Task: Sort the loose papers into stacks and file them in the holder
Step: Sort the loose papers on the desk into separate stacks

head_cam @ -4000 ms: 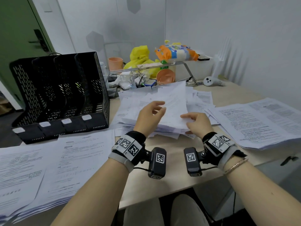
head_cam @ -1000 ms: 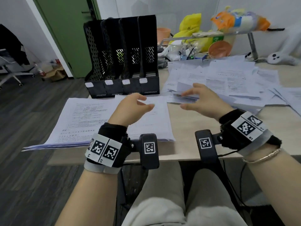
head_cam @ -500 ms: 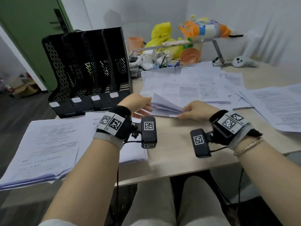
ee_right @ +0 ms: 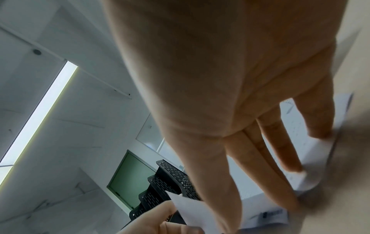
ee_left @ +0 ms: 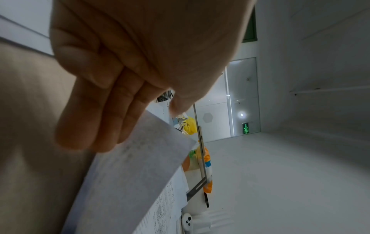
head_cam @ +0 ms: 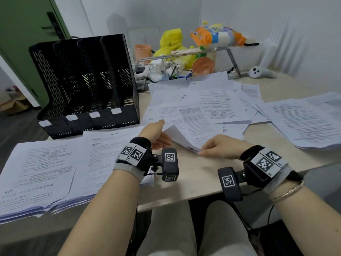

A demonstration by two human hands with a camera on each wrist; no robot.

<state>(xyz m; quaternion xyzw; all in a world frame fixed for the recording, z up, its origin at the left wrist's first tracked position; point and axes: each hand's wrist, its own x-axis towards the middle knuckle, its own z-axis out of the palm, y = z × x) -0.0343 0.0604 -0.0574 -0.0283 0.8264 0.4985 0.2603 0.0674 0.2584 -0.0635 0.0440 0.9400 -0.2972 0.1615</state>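
Note:
A loose pile of printed papers (head_cam: 203,104) covers the middle of the desk. The near left corner of its top sheets (head_cam: 181,138) is lifted. My left hand (head_cam: 156,132) has straight fingers slid under that raised edge, thumb above it; the left wrist view shows the sheet (ee_left: 128,174) lying across the fingers (ee_left: 104,123). My right hand (head_cam: 217,146) pinches the near corner of the same sheets, fingertips (ee_right: 318,133) pressing on top. The black four-slot file holder (head_cam: 86,80) stands at the back left. Sorted stacks lie at the near left (head_cam: 40,163), beside it (head_cam: 108,145) and on the right (head_cam: 299,119).
Behind the pile a metal riser (head_cam: 184,54) carries a snack bag (head_cam: 215,36), with a yellow bag (head_cam: 171,41), orange bowl (head_cam: 203,66) and cables around it. A small white device (head_cam: 258,72) lies at the back right. Bare desk shows between my wrists (head_cam: 193,174).
One second ago both hands hovered open by the left stacks. They have since moved to the loose pile's near corner and raised its top sheets; the left fingers have gone under.

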